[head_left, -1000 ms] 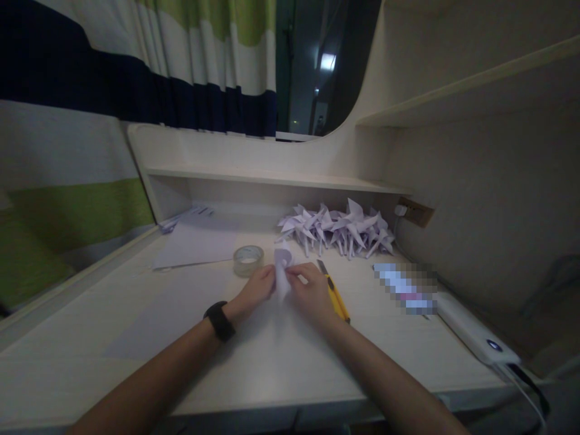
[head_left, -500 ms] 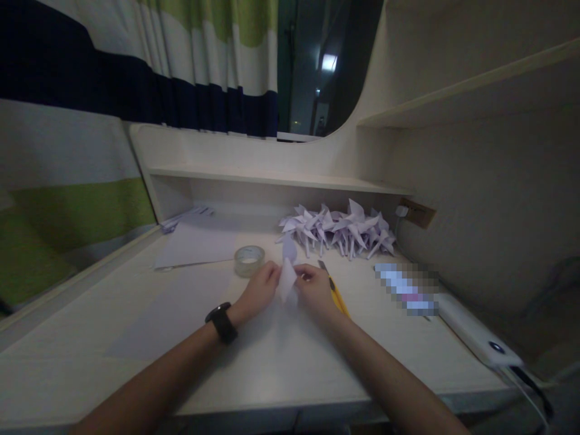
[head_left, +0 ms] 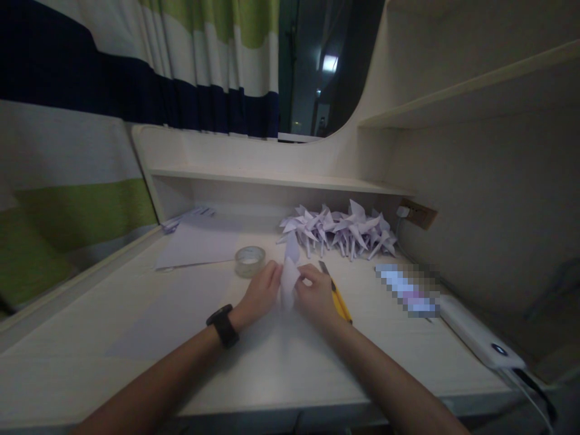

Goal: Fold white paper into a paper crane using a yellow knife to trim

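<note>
Between my two hands is a paper pinwheel [head_left: 289, 283], white with folded, pointed blades. My left hand [head_left: 263, 289] pinches its left side, fingers closed. On the right edge, my right hand [head_left: 315, 291] grips a blade between thumb and fingertips. Just left of my hands a roll of clear tape [head_left: 249, 261] lies flat on the desk. A yellow utility knife [head_left: 341, 303] rests beside my right hand, partly hidden by it. Behind, a heap of finished-looking paper pinwheels [head_left: 338, 228] with rolled paper sticks lies under the shelf.
White paper sheets [head_left: 199, 238] lie at the back left, with another sheet [head_left: 174, 317] nearer my left forearm. At the right are a blurred-out phone-like object [head_left: 405, 291] and a white power strip [head_left: 475, 335] with cables. A low shelf [head_left: 281, 180] runs across the back.
The pinwheel has turned slightly in my fingers, so its front blade looks wider. Both hands stay in nearly the same place.
</note>
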`<action>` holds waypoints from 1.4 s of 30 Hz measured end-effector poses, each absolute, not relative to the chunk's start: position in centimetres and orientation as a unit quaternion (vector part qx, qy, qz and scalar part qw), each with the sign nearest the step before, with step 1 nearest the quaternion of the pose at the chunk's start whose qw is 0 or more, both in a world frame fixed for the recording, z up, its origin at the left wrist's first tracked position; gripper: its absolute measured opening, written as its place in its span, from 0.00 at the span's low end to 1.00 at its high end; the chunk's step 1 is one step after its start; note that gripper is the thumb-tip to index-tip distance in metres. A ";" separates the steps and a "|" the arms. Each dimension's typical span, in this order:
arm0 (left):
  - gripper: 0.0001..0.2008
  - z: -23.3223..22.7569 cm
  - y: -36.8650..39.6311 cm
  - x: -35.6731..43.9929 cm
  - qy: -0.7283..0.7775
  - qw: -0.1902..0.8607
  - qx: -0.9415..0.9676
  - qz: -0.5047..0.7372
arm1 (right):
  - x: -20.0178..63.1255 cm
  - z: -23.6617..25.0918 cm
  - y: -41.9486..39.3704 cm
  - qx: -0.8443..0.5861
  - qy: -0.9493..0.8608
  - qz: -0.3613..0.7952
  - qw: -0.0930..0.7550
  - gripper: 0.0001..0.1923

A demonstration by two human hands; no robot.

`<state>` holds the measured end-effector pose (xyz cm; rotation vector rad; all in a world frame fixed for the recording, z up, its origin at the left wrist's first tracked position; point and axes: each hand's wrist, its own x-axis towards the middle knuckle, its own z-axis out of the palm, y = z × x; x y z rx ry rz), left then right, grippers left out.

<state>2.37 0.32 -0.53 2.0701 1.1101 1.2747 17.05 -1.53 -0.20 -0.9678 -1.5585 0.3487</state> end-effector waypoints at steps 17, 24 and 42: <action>0.18 0.2 -0.3 2.1 0.410 0.227 0.732 0.495 | 18.0 -0.4 0.5 -0.403 -0.527 0.415 0.623 0.06; 0.14 0.3 0.8 1.3 0.475 0.104 0.747 0.454 | 20.9 0.7 2.0 -0.336 -0.421 0.541 0.646 0.10; 0.13 0.2 7.2 6.5 0.504 -0.049 0.857 0.095 | 23.4 -0.1 4.3 -0.332 -0.337 0.493 0.730 0.11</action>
